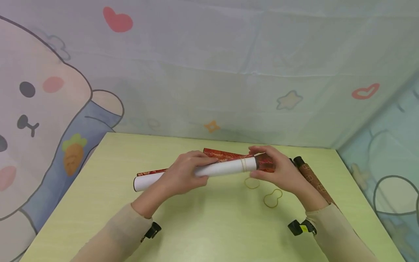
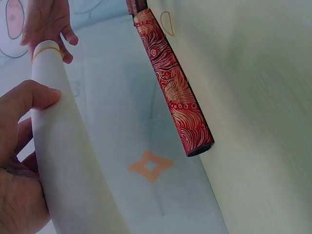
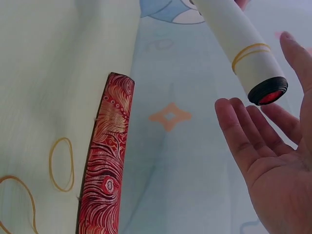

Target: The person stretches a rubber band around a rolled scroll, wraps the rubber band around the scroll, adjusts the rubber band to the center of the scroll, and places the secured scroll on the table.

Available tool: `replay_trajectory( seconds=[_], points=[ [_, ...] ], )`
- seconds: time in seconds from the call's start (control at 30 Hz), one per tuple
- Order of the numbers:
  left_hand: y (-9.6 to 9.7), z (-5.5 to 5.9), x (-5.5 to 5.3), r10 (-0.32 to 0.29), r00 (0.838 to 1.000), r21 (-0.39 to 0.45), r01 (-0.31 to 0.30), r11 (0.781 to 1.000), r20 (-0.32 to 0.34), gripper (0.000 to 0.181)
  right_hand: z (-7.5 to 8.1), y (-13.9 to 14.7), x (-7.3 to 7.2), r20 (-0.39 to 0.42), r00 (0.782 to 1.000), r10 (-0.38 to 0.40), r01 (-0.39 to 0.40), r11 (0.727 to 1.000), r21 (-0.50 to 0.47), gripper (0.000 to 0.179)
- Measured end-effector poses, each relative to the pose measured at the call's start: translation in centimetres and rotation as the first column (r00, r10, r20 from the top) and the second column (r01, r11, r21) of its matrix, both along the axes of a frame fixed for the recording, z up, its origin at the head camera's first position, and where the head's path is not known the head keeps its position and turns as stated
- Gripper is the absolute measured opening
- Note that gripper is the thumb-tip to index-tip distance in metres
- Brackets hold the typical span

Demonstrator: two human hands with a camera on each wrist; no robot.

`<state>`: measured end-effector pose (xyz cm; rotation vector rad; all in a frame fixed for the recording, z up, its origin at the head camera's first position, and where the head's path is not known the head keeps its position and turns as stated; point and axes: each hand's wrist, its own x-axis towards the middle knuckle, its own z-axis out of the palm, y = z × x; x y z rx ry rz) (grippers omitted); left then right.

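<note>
the white roll (image 1: 226, 168) lies across the middle of the frame, gripped by the left hand (image 1: 188, 173), its fingers curled round the tube. the right hand (image 1: 278, 169) grips nothing; its loose, spread fingers surround the roll's right end. to secure the roll well, hold it firmly but gently on the left so the paper does not dent, and set the yellow banding (image 1: 243, 165) square, slightly in from the rim. counts: one white roll; one red patterned roll (image 3: 107, 156) behind; one brown roll (image 1: 312, 178) at centre right; two loose bands (image 1: 264, 200) right of centre; whether the banding is one band doubled or two, i cannot tell.
</note>
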<state>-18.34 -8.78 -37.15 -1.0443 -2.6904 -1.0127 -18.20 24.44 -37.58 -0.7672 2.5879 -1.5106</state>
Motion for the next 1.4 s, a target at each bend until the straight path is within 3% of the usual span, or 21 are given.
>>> replay_trajectory(
  seconds=[0.23, 0.67, 1.07, 1.4],
  points=[
    [-0.4, 0.0, -0.2, 0.032, 0.999, 0.015, -0.032, 0.999, -0.005, 0.05, -0.2, 0.0, -0.1, -0.018, 1.0, -0.006, 0.006, 0.999, -0.041, 0.056],
    [-0.5, 0.0, -0.5, 0.03, 0.999, 0.003, -0.03, 1.0, 0.012, 0.051, 0.6, -0.2, -0.5, -0.015, 1.0, -0.012, 0.012, 0.999, -0.043, 0.048],
    [-0.3, -0.2, -0.7, 0.039, 0.999, 0.008, -0.04, 0.999, 0.016, 0.05, 1.6, 0.1, -0.9, -0.108, 0.994, -0.002, -0.006, 0.997, -0.082, 0.04],
    [0.2, -0.9, -0.8, 0.089, 0.996, 0.106, -0.091, 0.99, 0.021, 0.05, 1.9, -0.3, -1.1, -0.134, 0.986, -0.097, 0.074, 0.983, -0.167, 0.036]
  ],
)
